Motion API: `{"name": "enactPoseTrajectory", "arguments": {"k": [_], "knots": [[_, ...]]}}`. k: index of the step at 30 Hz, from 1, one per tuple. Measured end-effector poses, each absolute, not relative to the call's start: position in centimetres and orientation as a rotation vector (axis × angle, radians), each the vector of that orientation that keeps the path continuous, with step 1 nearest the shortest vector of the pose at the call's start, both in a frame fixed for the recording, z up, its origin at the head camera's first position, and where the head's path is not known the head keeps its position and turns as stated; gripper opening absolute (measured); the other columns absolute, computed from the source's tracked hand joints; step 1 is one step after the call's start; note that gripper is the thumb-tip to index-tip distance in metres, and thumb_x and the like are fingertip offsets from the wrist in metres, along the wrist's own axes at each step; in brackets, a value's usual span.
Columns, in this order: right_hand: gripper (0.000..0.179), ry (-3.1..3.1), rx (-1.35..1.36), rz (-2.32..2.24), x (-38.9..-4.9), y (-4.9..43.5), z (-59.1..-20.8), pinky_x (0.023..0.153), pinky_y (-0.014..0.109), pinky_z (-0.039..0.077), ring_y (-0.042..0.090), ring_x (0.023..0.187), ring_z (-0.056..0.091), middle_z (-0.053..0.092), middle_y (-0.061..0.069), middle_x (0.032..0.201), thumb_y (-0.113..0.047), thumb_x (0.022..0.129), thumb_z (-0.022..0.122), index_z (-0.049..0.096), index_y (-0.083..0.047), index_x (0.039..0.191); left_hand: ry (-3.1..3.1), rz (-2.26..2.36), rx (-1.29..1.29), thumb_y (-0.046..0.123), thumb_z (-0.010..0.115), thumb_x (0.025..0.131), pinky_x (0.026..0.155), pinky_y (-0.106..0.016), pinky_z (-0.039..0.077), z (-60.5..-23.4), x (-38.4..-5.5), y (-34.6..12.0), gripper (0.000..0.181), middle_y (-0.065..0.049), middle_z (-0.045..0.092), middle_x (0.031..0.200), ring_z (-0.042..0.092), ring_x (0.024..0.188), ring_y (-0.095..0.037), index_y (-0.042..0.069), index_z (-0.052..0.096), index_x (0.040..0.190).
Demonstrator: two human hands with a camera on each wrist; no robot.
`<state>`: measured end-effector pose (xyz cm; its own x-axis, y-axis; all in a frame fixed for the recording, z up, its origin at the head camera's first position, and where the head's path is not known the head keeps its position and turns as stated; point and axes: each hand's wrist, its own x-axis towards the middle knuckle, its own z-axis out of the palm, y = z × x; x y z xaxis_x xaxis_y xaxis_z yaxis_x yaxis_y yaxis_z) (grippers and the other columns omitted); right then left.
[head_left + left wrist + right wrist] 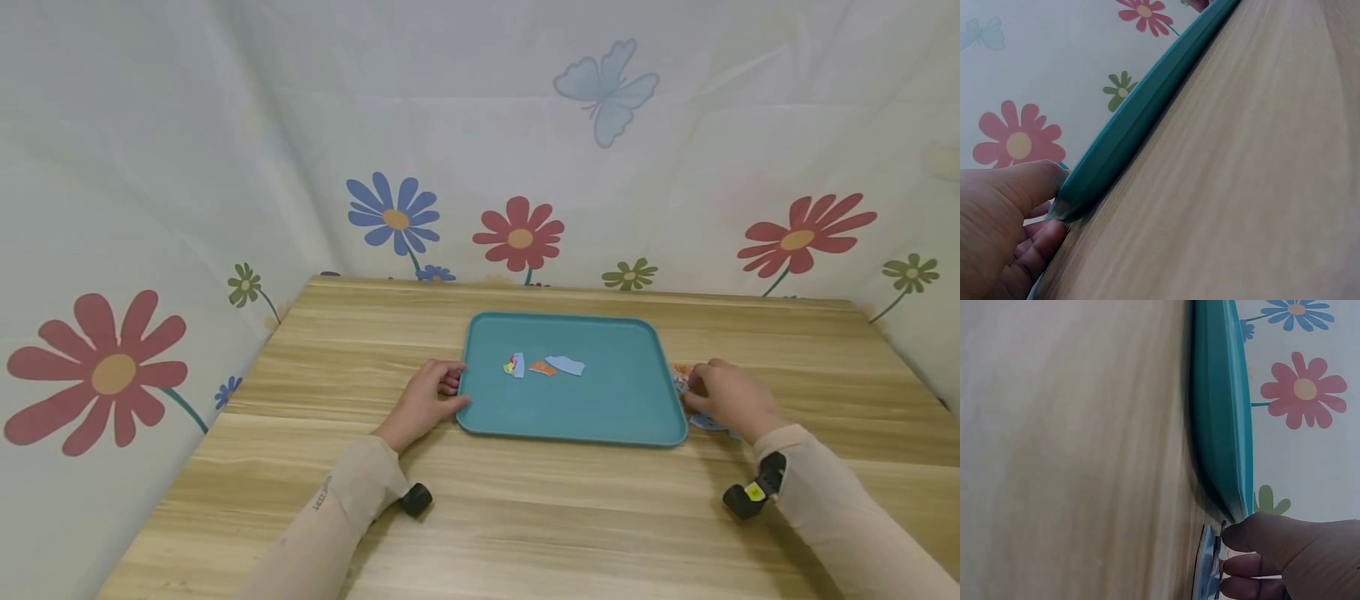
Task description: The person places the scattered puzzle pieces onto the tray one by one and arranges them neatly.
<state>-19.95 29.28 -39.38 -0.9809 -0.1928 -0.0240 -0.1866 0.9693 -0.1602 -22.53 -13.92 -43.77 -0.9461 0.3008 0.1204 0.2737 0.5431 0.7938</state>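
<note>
A teal tray (615,404) lies flat on the table. My left hand (427,398) holds its left edge; in the left wrist view the thumb is at the tray's rim (1116,134) and the fingers are curled below. Three flat puzzle pieces lie on the tray: a multicoloured one (518,365), an orange one (542,368) and a light blue one (566,365). Just right of the tray, my right hand (735,396) pinches at a small pile of puzzle pieces (708,423). Seen from the right wrist, the thumb touches stacked pieces (1204,565); the hand partly hides them.
The wood-grain table (525,517) extends around the tray on all sides. Behind it hangs a pale cloth (450,108) printed with flowers and a butterfly. A small black camera sits on each wrist, the left one (416,499) and the right one (746,500).
</note>
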Motion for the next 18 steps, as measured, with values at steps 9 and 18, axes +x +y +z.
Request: {"name": "enactPoseTrajectory", "arguments": {"k": [9, 18], "knots": [[0.020, 3.078, -0.230, -0.233, -19.94, 28.75, -39.24, 0.056, 0.035, 0.048, 0.019, 0.067, 0.054, 0.060, 0.011, 0.081, -0.019, 0.086, 0.069, 0.064, 0.000, 0.088, 2.742, 1.387, 0.518, 0.006, 0.073, 0.083, 0.088, -0.032, 0.054, -44.02, -22.81, -13.96, 0.050, -0.015, 0.055, 0.111, 0.060, 0.096, -0.022, -0.002, 0.055, 0.129], [0.019, 3.075, -0.212, -0.256, -19.77, 28.60, -39.56, 0.054, 0.034, 0.047, 0.020, 0.066, 0.054, 0.058, 0.014, 0.081, -0.018, 0.087, 0.068, 0.061, 0.000, 0.084, 2.738, 1.390, 0.519, 0.006, 0.073, 0.083, 0.087, -0.031, 0.054, -43.95, -22.70, -13.92, 0.049, -0.015, 0.055, 0.110, 0.060, 0.095, -0.021, -0.003, 0.055, 0.128]]}}
